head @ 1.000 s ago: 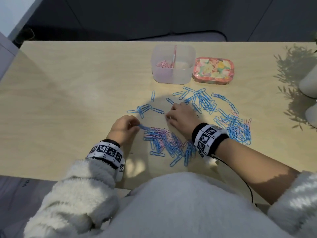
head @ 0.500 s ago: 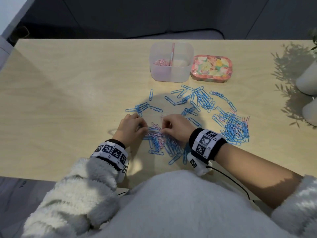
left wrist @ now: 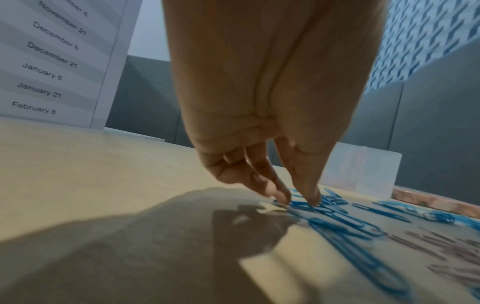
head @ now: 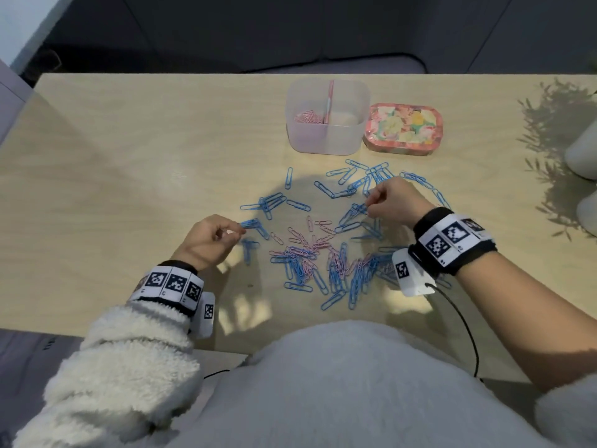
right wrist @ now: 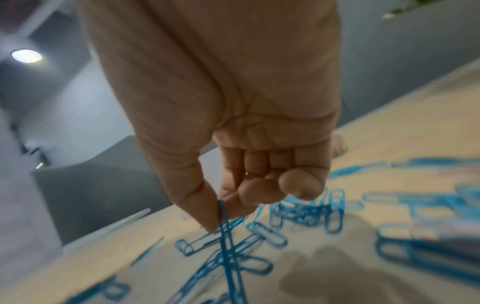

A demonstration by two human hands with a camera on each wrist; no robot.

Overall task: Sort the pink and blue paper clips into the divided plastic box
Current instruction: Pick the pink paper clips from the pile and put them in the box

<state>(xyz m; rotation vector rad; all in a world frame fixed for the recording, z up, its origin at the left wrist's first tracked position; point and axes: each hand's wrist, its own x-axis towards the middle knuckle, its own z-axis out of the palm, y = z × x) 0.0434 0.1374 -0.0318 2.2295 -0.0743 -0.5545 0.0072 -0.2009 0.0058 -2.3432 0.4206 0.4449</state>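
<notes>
We find both hands low over the wooden table [head: 129,163], fingers curled: the left hand [head: 206,240] pinches a few blue clips [head: 250,224] at its fingertips, and the right hand [head: 392,203] pinches a separate bunch of blue paper clips [head: 355,210] between thumb and forefinger. The mixed pile of pink and blue clips [head: 323,260] lies between the hands and nearer the body, while the divided plastic box [head: 326,137] stands beyond them — pink clips [head: 308,118] in its left compartment. Only the right wrist view shows that bunch [right wrist: 226,242] hanging from the fingertips above the table.
</notes>
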